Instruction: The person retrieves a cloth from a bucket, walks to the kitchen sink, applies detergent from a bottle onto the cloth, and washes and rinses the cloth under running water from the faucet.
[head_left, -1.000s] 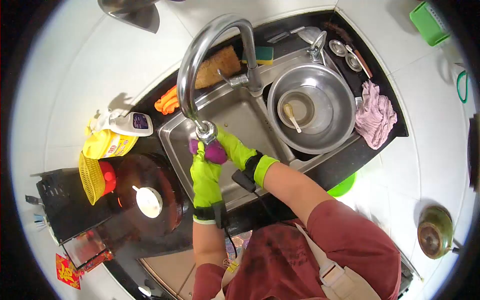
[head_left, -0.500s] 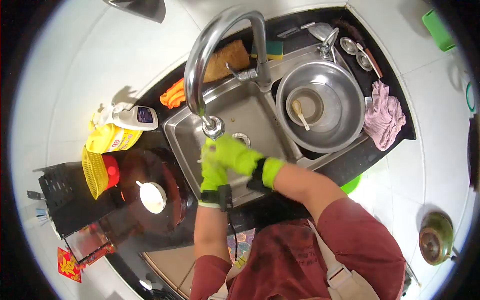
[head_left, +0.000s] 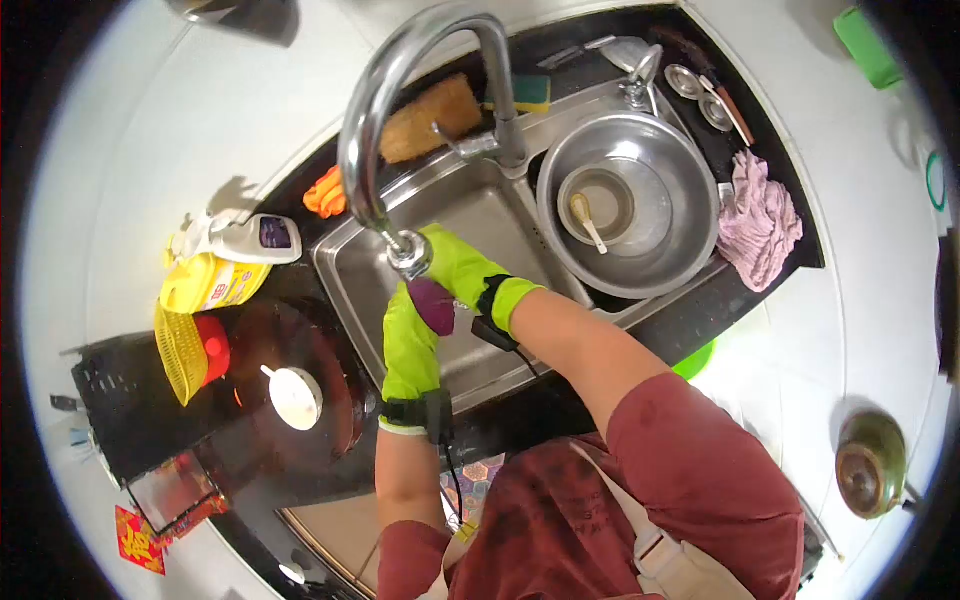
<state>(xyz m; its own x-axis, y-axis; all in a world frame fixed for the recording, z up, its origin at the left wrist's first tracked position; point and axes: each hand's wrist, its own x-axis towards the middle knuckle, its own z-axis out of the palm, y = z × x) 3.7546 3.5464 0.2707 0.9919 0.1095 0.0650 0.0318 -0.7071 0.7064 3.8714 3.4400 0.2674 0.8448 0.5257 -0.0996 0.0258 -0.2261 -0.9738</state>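
Both hands wear lime-green gloves and are close together over the left sink basin point(head_left: 500, 235), right below the spout of the chrome faucet point(head_left: 358, 165). A purple item point(head_left: 433, 306) is between them. My left hand point(head_left: 408, 330) is wrapped against its lower left side. My right hand point(head_left: 455, 268) presses on it from the upper right, its fingertips partly hidden behind the spout's end. Dark straps with small boxes are around both wrists.
A large metal bowl point(head_left: 675, 245) holding a smaller bowl point(head_left: 622, 205) and brush fills the right basin. Pink cloth point(head_left: 762, 225) lies to its right. Bottles point(head_left: 215, 282), a yellow basket point(head_left: 178, 350) and a white cup point(head_left: 296, 398) are on the left. A sponge point(head_left: 530, 93) is behind.
The purple item, hidden by the gloves half a second ago, shows again between my hands. The view has shifted slightly, and my hands remain under the faucet.
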